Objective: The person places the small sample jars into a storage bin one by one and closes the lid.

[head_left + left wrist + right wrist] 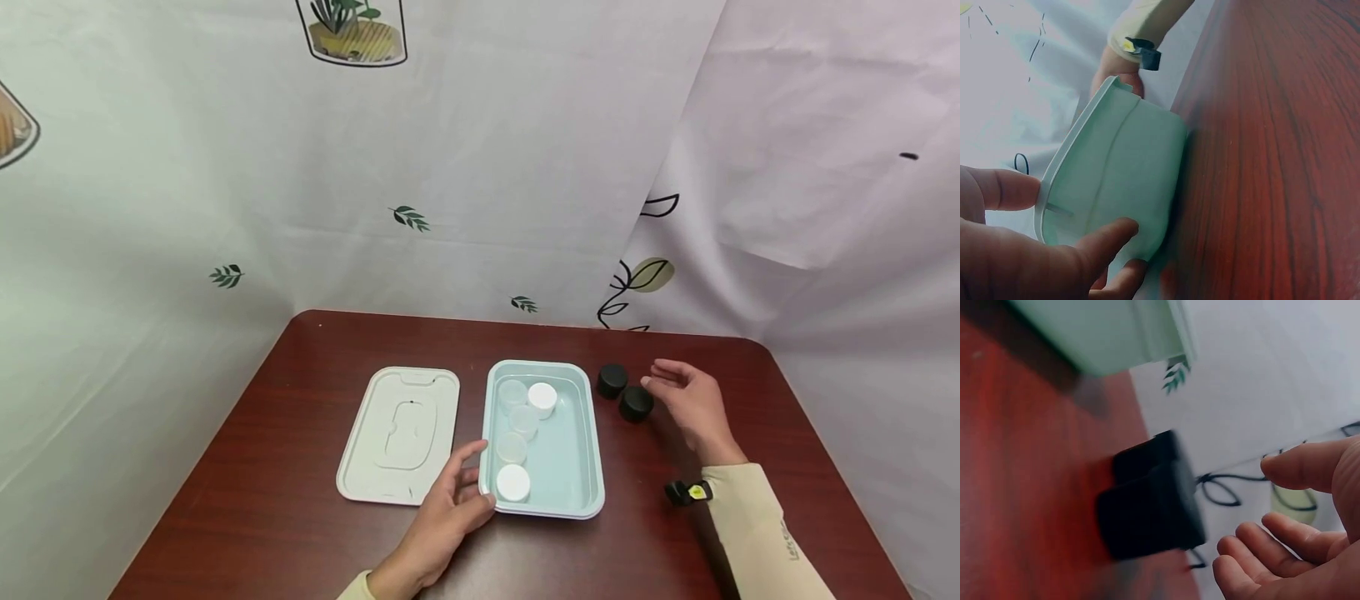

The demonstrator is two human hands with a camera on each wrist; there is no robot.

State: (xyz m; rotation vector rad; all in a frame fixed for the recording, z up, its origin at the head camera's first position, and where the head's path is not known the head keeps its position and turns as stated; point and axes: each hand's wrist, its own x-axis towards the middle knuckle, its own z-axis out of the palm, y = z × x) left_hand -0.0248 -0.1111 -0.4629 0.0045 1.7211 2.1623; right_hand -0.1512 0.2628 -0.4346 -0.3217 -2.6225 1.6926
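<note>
A pale blue-green plastic container (566, 446) stands uncovered on the table. My left hand (442, 512) is at its near left corner. In the left wrist view, fingertips (1124, 228) rest against the outer wall and another touches the rim. Inside, along the left side, are two short white cylinders (513, 483) and three translucent round pieces (512, 448). Right of the container, two short black cylinders (636, 404) stand side by side. Beside them is my right hand (693, 408), its thumb and fingers apart and nothing between them. The right wrist view shows it clear of the black cylinders (1147, 512).
A flat off-white lid (401, 433) lies left of the container on the dark red-brown table (247, 500). A pale printed cloth (480, 167) hangs behind the table and along its sides. A small black device (686, 492) is strapped at my right wrist.
</note>
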